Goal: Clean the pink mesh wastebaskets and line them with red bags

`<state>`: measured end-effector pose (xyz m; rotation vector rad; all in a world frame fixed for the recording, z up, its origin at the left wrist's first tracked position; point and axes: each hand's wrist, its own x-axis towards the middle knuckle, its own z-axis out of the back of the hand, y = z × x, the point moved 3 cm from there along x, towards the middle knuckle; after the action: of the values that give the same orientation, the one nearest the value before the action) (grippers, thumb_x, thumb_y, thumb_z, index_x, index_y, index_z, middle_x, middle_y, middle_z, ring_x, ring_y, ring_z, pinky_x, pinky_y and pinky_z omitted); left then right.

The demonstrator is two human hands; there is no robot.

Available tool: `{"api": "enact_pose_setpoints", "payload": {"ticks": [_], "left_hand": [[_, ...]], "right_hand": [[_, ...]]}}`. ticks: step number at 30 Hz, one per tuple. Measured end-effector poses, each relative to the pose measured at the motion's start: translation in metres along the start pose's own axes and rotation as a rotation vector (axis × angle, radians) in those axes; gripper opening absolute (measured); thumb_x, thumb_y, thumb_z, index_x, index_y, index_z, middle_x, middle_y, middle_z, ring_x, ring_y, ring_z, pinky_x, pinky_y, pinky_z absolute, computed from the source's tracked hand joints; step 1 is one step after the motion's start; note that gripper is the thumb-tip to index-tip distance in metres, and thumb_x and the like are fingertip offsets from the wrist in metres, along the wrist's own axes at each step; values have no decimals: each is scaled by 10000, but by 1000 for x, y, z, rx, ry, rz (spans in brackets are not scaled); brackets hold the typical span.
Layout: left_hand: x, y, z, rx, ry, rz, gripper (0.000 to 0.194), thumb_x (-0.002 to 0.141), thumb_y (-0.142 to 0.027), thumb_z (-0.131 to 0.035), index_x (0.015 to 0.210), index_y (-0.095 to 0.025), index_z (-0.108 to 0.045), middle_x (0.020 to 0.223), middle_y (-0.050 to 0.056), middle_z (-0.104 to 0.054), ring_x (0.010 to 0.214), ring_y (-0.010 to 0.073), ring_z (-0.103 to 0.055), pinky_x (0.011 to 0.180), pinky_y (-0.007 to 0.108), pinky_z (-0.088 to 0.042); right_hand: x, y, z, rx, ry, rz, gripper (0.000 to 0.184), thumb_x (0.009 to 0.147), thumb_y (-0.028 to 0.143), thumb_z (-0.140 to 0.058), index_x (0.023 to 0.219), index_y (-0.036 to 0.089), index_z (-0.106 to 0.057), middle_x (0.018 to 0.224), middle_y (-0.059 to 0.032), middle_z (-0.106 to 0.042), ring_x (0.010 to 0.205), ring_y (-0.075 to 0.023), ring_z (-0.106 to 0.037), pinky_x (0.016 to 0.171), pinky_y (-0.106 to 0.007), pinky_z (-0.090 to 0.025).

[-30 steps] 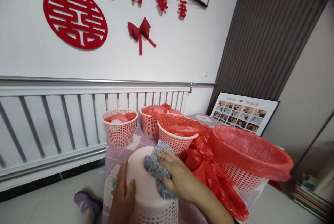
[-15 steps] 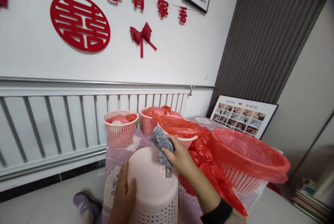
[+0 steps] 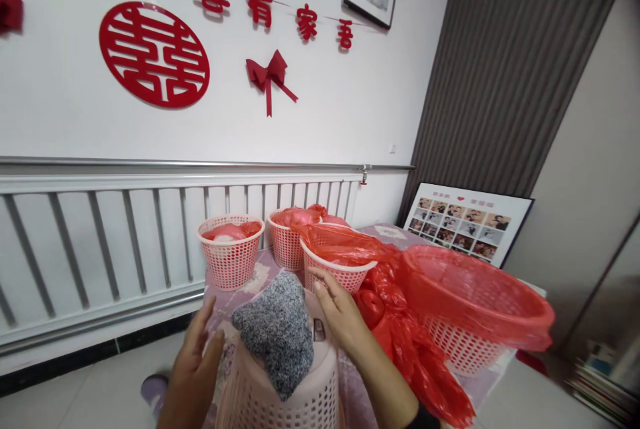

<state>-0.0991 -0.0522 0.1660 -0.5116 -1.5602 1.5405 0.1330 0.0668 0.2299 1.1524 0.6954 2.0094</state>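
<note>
An upturned pink plastic basket (image 3: 310, 392) stands before me with its base up. A grey speckled cloth (image 3: 277, 329) lies spread over that base and hangs down its near side. To the left of the basket is my left hand (image 3: 195, 369), empty, with thumb and fingers apart. My right hand (image 3: 343, 312) is at the basket's right upper edge, fingers stretched out and no cloth in them. Whether its fingertips touch the basket I cannot tell. Beside the right hand, part of a small label (image 3: 319, 330) shows on the base.
Baskets (image 3: 231, 255) holding red plastic bags stand at the back of the cloth-covered table. A large basket lined with a red bag (image 3: 475, 292) is on the right, near a loose red bag (image 3: 400, 349). Behind are a radiator (image 3: 150, 235) and a photo board (image 3: 465, 219).
My right hand has let go of the cloth, which now lies opened out on the upturned basket. My left hand has moved left, away from the basket's side.
</note>
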Motion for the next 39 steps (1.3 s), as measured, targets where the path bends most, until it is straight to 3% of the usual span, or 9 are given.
{"api": "enact_pose_setpoints", "payload": {"ticks": [2,4,6,10,13,21,25,30,39], "left_hand": [[1,-35,-1,162,-42,-214,539,885,-448,-461,1398,-287,-433,1516,41,-411,1409,253,-354,1174,517,-270],[0,-70,-17,318,41,-490,515,871,-415,-485,1369,-285,-480,1490,44,-450,1404,258,-358,1180,511,-257],[1,-91,-43,527,184,-596,551,824,-419,-544,1357,-279,-510,1504,59,-435,1417,308,-324,1167,562,-237],[6,-90,-90,891,533,-425,781,699,-446,-644,1427,-255,-435,1569,110,-307,1426,441,-230,1100,691,-190],[10,-78,-110,956,709,-354,853,688,-432,-612,1469,-203,-359,1574,153,-277,1404,470,-252,1065,704,-231],[51,-64,-134,910,726,-420,761,703,-356,-562,1433,-197,-417,1524,177,-366,1356,441,-347,1009,655,-356],[71,-55,-130,882,665,-427,683,730,-291,-533,1401,-190,-462,1471,162,-443,1308,340,-450,1064,511,-375],[78,-43,-102,827,555,-401,657,747,-224,-483,1397,-132,-454,1432,160,-482,1307,272,-464,1101,424,-359],[40,-25,-49,744,362,-439,549,800,-226,-432,1333,-108,-498,1388,136,-543,1292,251,-488,1123,451,-369]], "right_hand": [[-1,-19,-2,-60,-91,-58,401,931,316,-389,1279,195,-547,1350,-123,-568,1279,-239,-492,1116,-473,-333],[-4,-35,-11,-90,-51,-107,426,902,277,-404,1290,164,-540,1353,-141,-566,1278,-246,-497,1115,-469,-339],[-8,-45,-19,-79,41,-156,457,886,249,-412,1318,143,-521,1370,-145,-556,1287,-240,-497,1121,-453,-337],[-12,-53,-24,-27,82,-206,547,859,198,-405,1400,123,-437,1454,-135,-476,1355,-208,-429,1162,-407,-281],[-13,-55,-24,17,48,-225,570,841,162,-384,1406,101,-416,1463,-144,-462,1364,-197,-416,1167,-393,-274],[-14,-45,-21,47,27,-185,529,810,116,-375,1323,128,-499,1372,-129,-553,1282,-203,-504,1126,-397,-342],[-15,-50,-22,49,-2,-224,515,795,108,-385,1293,145,-512,1346,-114,-572,1275,-206,-508,1122,-402,-346],[-15,-53,-23,70,-23,-257,501,781,111,-383,1257,159,-534,1308,-96,-597,1252,-201,-522,1109,-375,-359],[-15,-55,-24,130,-45,-269,473,745,124,-384,1184,142,-559,1251,-108,-629,1185,-210,-560,1073,-383,-384]]}}
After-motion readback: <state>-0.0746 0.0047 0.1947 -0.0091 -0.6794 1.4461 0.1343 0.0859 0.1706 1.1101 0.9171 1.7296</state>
